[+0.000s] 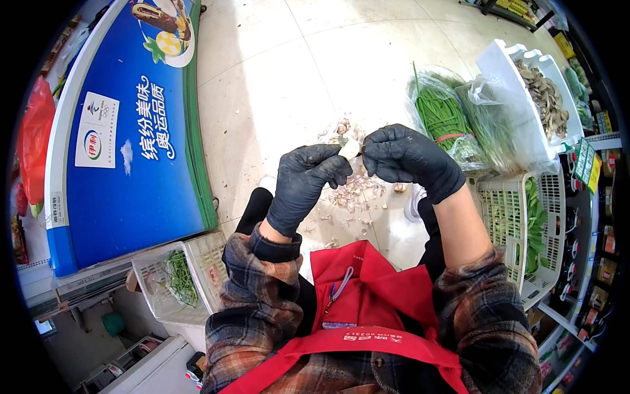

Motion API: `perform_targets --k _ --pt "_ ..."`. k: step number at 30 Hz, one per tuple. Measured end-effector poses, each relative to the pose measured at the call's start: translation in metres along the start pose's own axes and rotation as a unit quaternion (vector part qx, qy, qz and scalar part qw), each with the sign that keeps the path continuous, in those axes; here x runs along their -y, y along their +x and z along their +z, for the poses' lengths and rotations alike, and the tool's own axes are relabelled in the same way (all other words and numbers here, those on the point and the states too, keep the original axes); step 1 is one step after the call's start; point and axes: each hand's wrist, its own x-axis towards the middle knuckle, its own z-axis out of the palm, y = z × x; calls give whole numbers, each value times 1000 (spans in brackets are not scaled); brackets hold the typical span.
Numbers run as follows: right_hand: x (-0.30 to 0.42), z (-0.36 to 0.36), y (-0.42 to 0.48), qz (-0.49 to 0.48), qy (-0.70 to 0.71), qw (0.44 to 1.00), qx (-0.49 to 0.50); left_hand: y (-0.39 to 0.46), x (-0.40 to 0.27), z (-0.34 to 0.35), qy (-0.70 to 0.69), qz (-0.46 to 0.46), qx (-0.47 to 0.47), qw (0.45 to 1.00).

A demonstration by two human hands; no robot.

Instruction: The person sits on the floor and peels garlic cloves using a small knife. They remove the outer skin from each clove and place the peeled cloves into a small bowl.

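A pale piece, seemingly a peeled garlic clove [350, 149], is held between the thumb and fingers of my left hand [315, 180], which wears a black glove. My right hand [411, 157], gloved in black too, is just right of it with fingertips pinched together near the clove's edge; whether they grip a bit of it is hidden. Below the hands, papery garlic skins [352, 192] lie scattered over the tiled floor. Behind the clove is a small heap of garlic [343, 127], and a garlic bulb [399, 187] lies beneath my right hand.
A blue freezer chest [118, 197] stands at the left, with a crate of green vegetables [209, 261] below it. At the right are bagged green stalks [443, 115], a white foam box [507, 74] of mushrooms and a plastic crate [499, 226] of leafy greens beside shelves.
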Motion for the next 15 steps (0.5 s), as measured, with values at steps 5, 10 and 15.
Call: perform_targets --k 5,10,15 --pt "6 -16 -10 -34 14 999 -11 -3 -4 -6 -10 21 20 1000" --pt "13 -6 -16 -77 -39 995 -54 -1 -1 -5 -28 20 63 997" --pt "12 19 -9 -266 -311 906 -108 7 17 2 -43 -14 95 994"
